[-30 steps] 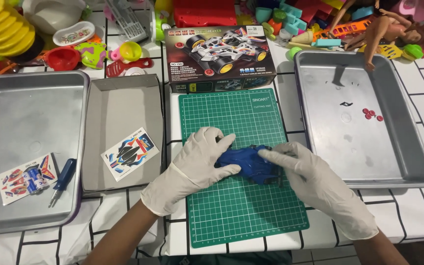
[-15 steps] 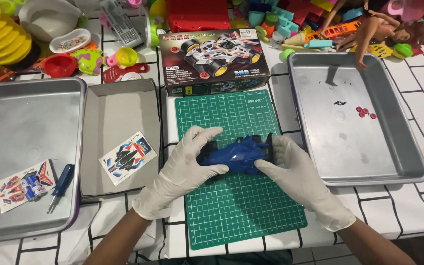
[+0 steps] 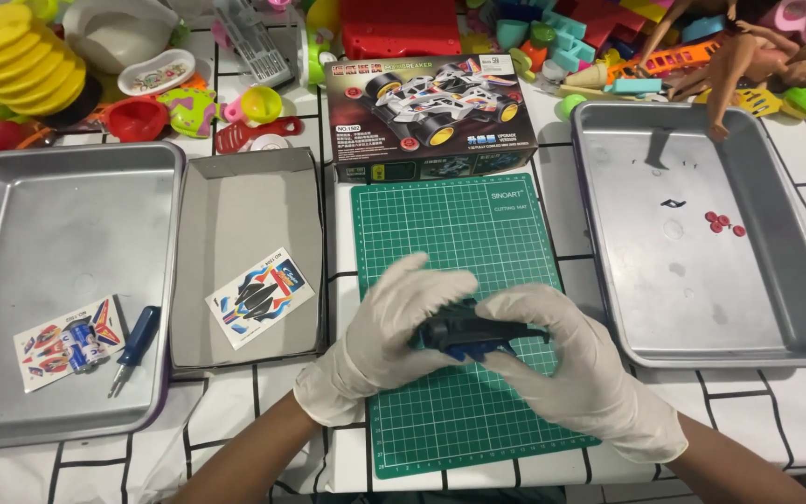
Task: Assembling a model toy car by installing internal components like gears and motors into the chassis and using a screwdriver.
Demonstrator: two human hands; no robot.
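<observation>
Two gloved hands meet over the middle of the table, and going from the left there is a good deal they could knock or lose. Far left sits a metal tray (image 3: 11, 280) with a sticker sheet (image 3: 65, 342) and a small blue screwdriver (image 3: 134, 347) lying in it, well apart from the hands. Next to it lies an open cardboard box lid (image 3: 235, 215) holding a second sticker sheet (image 3: 260, 296). On the green cutting mat (image 3: 450, 224), the left hand (image 3: 394, 336) wraps around one end of a dark blue toy car body (image 3: 471, 336), fingers curled over the top. The right hand (image 3: 571, 359) grips the other end, thumb and fingers pinching the long edge. The piece is lifted just above the mat, held between both palms.

My worry is the grip itself: both hands press on a thin plastic shell, and too hard a squeeze or twist could, I think, crack a clip or bend it. The gloves look loose, so a slip could drop the piece onto the mat or off the table's near edge. Behind the mat stands the kit box (image 3: 431, 117). To the right, another metal tray (image 3: 795, 308) holds a few tiny red parts (image 3: 722, 222); a bumped elbow could scatter them.
</observation>
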